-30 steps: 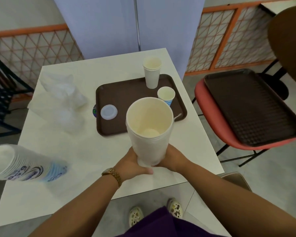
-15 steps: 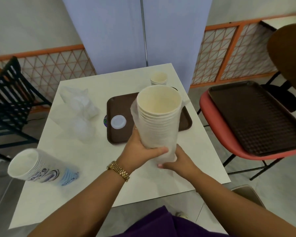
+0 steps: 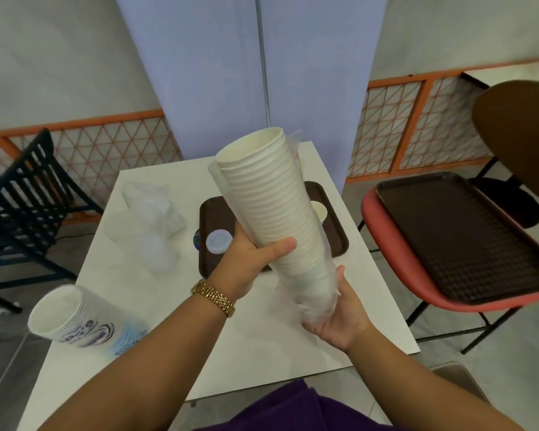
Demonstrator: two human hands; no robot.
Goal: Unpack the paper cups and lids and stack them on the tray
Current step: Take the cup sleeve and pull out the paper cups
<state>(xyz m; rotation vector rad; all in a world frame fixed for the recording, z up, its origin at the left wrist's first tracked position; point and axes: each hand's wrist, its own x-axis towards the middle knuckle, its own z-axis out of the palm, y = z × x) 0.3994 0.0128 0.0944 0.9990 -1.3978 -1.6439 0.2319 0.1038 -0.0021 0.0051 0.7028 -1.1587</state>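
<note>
I see the tall stack of cups (image 3: 274,206) held in the air above the near half of the counter (image 3: 156,293), tilted, its open mouth up and leaning away to the left, its base down toward me on the right. The left hand (image 3: 246,259) grips the stack about halfway along, thumb across the near face and fingers (image 3: 241,233) curled behind. The right hand (image 3: 339,309) cups the base from below, fingers closed on the bunched plastic sleeve (image 3: 305,303) that covers the lower end. The long axis therefore runs from the right hand up through the left, and the sleeve lies on the right hand's side. My judgement: stripping the sleeve means pulling along that axis, down and toward me, with the left hand holding the cups steady. The tray (image 3: 336,241) sits at the far right part of the counter, directly behind the stack, with a lid (image 3: 219,241) near its left edge and a single cup (image 3: 319,211) partly hidden. A second sleeve of printed cups (image 3: 81,321) lies on its side at the near left edge.
</note>
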